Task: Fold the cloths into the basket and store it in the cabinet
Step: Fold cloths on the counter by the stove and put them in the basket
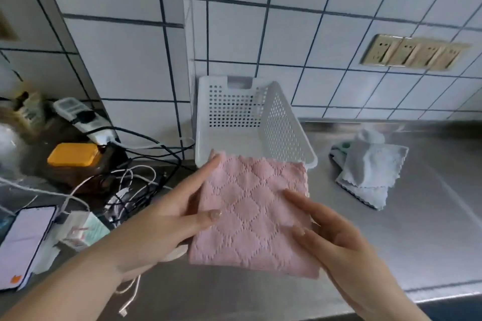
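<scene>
Two bare hands hold one folded pink cloth [251, 212] just in front of the basket [287, 122]. Left hand [167, 219] lies along the cloth's left edge with fingers straight and the thumb laid over the top face, so the fabric is pinched between thumb and fingers. Right hand [336, 240] meets the cloth's right edge, fingers loosely extended on top; whether its thumb grips underneath cannot be told. The cloth is a soft rectangle with a quilted diamond pattern and a zigzag-cut far edge, and that edge overlaps the basket's near rim.

One basket is in view: white plastic, rectangular, its walls pierced with rows of small round holes and a handle cut-out in the far wall. It stands on the brushed stainless-steel counter [391, 242], against the tiled wall [339, 34].

Right of the basket, apart from it, lies a loose heap of grey cloths [370, 172] with pinked edges, a bit of green cloth [340, 150] showing beneath; their number cannot be told.

Left of the basket sit one white power strip [83, 118], one orange-lidded box [74, 155], a tangle of black and white cables [135, 185] and one smartphone [24, 242] with a lit screen. On the wall above and right of the basket is one row of four beige sockets [414, 53].
</scene>
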